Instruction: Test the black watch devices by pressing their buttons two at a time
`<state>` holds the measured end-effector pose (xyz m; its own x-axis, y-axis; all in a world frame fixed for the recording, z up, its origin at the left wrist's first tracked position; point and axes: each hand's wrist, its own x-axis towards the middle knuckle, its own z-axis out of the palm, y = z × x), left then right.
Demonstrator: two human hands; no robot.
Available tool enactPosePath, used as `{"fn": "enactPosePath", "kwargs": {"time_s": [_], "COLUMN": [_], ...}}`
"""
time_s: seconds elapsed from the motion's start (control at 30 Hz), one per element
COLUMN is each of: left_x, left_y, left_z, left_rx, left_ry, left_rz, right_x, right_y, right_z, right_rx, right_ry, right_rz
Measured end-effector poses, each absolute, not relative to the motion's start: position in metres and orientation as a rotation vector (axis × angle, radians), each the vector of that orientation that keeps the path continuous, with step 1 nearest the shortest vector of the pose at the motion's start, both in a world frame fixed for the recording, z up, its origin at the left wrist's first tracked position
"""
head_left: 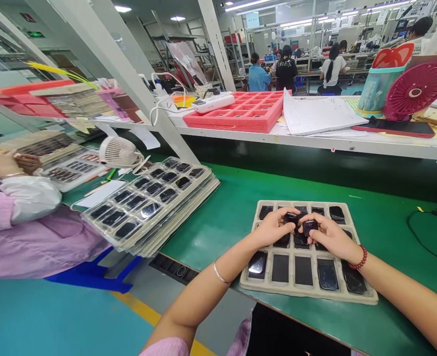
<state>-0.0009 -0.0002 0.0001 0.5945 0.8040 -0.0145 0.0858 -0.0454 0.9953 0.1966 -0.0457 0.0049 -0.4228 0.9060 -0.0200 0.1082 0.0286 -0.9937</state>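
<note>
My left hand point(276, 227) is closed on a small black smartwatch body point(291, 218), pinched between thumb and fingers. Close beside it, my right hand point(328, 234) grips a second black smartwatch body point(310, 226), its rounded square face turned toward me. Both hands are over a beige compartment tray point(307, 292) on the green bench. Glossy dark pieces, such as the watch piece point(327, 275), lie in several compartments. Two front compartments show only a dark matte bottom point(303, 271). My hands hide part of the tray's middle.
Stacked trays point(155, 198) of dark watch pieces stand to the left, near a white fan point(118, 151). A co-worker's sleeve point(28, 198) is at far left. Above the bench, a shelf point(315, 143) bears a red tray point(236, 118) and papers point(318, 113). A black cable point(422, 242) lies right.
</note>
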Motion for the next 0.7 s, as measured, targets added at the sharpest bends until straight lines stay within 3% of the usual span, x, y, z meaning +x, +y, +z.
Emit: {"fn": "enactPosePath", "kwargs": {"time_s": [0.7], "left_x": [-0.0009], "left_y": [-0.0003], "left_z": [0.0002], "left_rx": [1.539], "left_ry": [0.804], "left_rz": [0.686], "right_x": [0.198], "right_y": [-0.046], "right_z": [0.0028], "right_rx": [-1.017], "right_ry": [-1.599], "right_rz": [1.485]}}
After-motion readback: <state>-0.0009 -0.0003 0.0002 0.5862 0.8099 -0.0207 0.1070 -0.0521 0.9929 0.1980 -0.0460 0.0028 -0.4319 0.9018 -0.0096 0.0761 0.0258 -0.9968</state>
